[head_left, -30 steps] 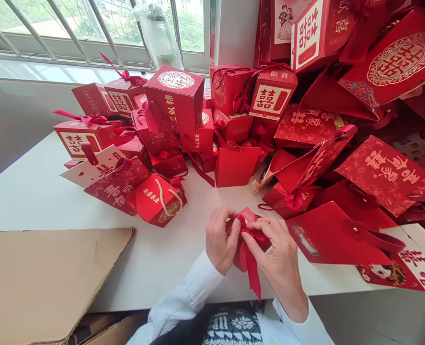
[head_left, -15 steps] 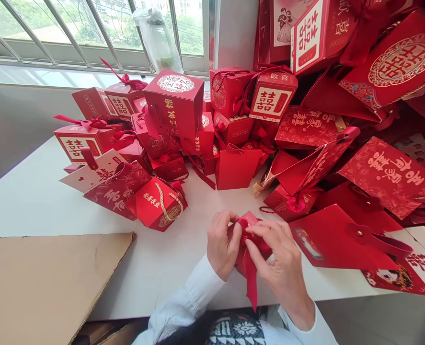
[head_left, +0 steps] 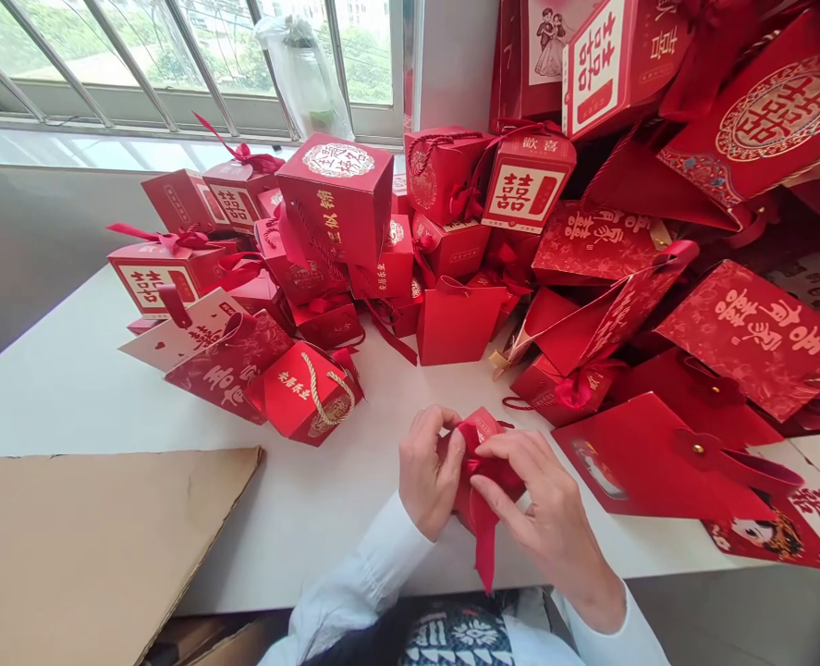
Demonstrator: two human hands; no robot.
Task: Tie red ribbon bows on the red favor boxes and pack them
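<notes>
Head, L hand, R hand on 1 red box, 1 ribbon

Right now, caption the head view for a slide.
Left hand and right hand hold red ribbon on a red box.

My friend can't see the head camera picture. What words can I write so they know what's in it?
A person's left hand and right hand hold a small red gift box and its red ribbon above a white table. Behind them, red boxes and red bags with gold or white lettering lie piled below a barred window.
</notes>
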